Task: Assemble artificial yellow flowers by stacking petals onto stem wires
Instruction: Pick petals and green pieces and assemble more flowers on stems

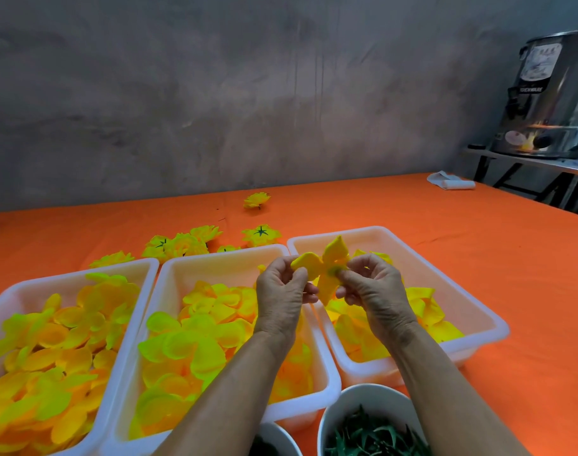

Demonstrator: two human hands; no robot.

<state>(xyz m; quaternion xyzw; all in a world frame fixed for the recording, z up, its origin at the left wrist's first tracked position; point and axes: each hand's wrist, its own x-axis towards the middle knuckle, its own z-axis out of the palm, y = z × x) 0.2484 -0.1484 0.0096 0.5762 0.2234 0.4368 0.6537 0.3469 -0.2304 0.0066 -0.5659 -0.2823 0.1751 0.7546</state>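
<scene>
Fingertips (pixel 341 274) of the right hand (pixel 373 287) pinch the greenish centre of a yellow fabric petal piece (pixel 327 269), while the left hand (pixel 282 291) curls its fingers around one lobe of the same piece, holding it in the air above the gap between the middle tray (pixel 221 255) and the right tray (pixel 478 311). Three white plastic trays, the left tray (pixel 126 268) among them, sit side by side on an orange tablecloth (pixel 429 225), each holding loose yellow petals. Finished yellow flowers (pixel 182 243) lie on the cloth just behind the trays. A white bowl (pixel 346 403) of dark green pieces stands at the near edge. A steel urn (pixel 550 97) stands on a side table at far right.
</scene>
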